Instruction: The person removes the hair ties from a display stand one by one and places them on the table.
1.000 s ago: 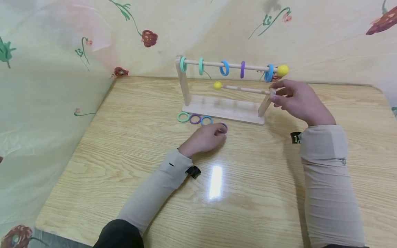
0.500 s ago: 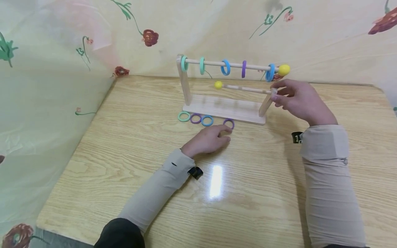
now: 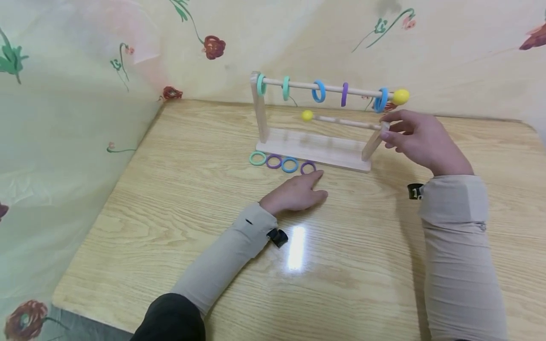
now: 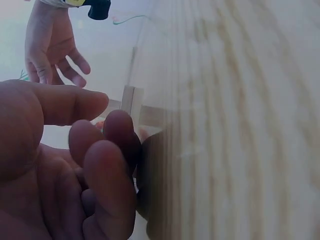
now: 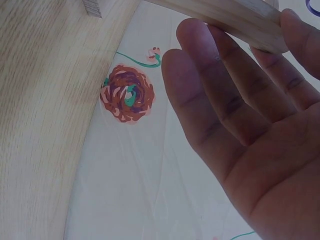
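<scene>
My left hand (image 3: 294, 192) is low over the tabletop, its index fingertip at the right edge of a purple ring (image 3: 308, 162). In the left wrist view, the left hand's fingers (image 4: 107, 175) bend loosely with nothing between them. Left of that ring lie a blue ring (image 3: 290, 172), another purple ring (image 3: 274, 168) and a green ring (image 3: 258, 165), in a row along the front of a wooden rack (image 3: 315, 154). My right hand (image 3: 420, 137) pinches the top of the rack's short upright (image 3: 371, 144) between thumb and fingers; the right wrist view shows that wooden post (image 5: 235, 20) between them.
Several green, blue and purple rings hang spaced along the rack's upper rod (image 3: 332, 88), which ends in a yellow ball (image 3: 400, 97). The bare lower rod (image 3: 345, 121) has a yellow ball at its left end. Flowered cloth (image 3: 298, 38) stands behind the table (image 3: 170, 189).
The purple ring by my left hand has shifted, ending closer to the blue ring. My left index finger has straightened beside it. My right hand stays on the upright; the view moves slightly.
</scene>
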Demonstrator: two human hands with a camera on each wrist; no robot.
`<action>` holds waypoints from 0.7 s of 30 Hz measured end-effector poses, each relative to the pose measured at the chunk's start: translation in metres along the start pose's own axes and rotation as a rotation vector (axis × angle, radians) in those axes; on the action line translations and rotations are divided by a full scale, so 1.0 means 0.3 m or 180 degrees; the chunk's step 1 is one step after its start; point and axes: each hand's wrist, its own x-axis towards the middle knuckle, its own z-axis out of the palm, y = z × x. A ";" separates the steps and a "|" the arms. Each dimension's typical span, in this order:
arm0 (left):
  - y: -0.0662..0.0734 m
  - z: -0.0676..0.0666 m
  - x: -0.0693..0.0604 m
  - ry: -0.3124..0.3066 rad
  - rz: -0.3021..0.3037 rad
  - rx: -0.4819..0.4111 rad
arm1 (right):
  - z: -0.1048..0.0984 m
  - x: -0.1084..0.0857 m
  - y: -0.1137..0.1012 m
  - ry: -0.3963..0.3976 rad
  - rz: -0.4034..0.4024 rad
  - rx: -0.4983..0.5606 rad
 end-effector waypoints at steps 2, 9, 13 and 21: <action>0.002 -0.004 -0.003 -0.0002 -0.0028 -0.0003 | -0.001 -0.002 0.001 0.0020 -0.0020 -0.0007; -0.004 -0.018 -0.014 -0.0029 -0.0084 -0.0075 | 0.001 -0.003 0.002 0.0030 -0.0037 0.0007; -0.016 -0.027 -0.014 0.0029 -0.0034 0.0003 | 0.001 -0.003 0.003 0.0028 -0.0030 0.0003; -0.021 -0.037 -0.020 -0.0038 -0.0086 -0.0218 | 0.000 -0.004 0.001 0.0018 -0.0019 -0.0013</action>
